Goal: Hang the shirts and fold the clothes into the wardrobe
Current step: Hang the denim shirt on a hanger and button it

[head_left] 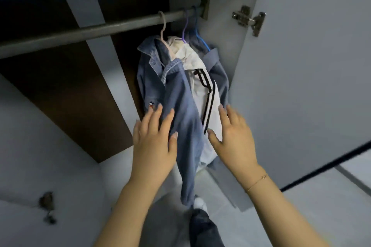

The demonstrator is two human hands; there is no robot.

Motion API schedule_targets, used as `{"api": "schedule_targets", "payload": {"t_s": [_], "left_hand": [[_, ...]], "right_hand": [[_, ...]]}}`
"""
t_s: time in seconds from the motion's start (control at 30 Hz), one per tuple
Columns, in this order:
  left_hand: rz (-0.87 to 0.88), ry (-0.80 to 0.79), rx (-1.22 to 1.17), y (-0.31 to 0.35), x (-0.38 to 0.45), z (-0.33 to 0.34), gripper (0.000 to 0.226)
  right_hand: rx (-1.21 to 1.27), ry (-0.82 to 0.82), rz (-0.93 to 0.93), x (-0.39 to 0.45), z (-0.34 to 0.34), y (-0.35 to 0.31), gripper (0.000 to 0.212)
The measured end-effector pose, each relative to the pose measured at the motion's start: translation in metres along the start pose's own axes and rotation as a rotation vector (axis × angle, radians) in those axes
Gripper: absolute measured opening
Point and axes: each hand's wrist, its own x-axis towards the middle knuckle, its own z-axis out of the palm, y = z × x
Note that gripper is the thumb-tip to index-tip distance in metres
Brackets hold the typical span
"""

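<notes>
Hanging from the rail inside the wardrobe are 3 garments; no legible writing is seen, only a small embroidered figure on the denim shirt. The left hand is laid on that shirt, fingers extended. The right hand is spread flat against the white shirt; nothing is gripped.

Dim, bluish light. The wardrobe interior is in deep shadow. Wide-angle bending curves the edges; everything looks slightly soft.
</notes>
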Motion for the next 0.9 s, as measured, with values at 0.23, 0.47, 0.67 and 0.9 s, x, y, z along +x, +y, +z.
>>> {"api": "schedule_targets", "payload": {"t_s": [0.23, 0.47, 0.67, 0.9], "left_hand": [[0.295, -0.148, 0.024, 0.075, -0.064, 0.019, 0.063], [0.562, -0.237, -0.042, 0.171, -0.116, 0.045, 0.066], [0.857, -0.373, -0.073, 0.297, -0.186, 0.086, 0.072], [1.080, -0.519, -0.123, 0.462, -0.318, 0.135, 0.072]], "right_hand": [[-0.220, 0.003, 0.206, -0.131, -0.050, 0.058, 0.074], [-0.257, 0.074, 0.446, -0.241, -0.091, 0.131, 0.074], [-0.260, 0.130, 0.711, -0.368, -0.130, 0.211, 0.074], [-0.247, 0.164, 0.996, -0.552, -0.171, 0.326, 0.072]]}}
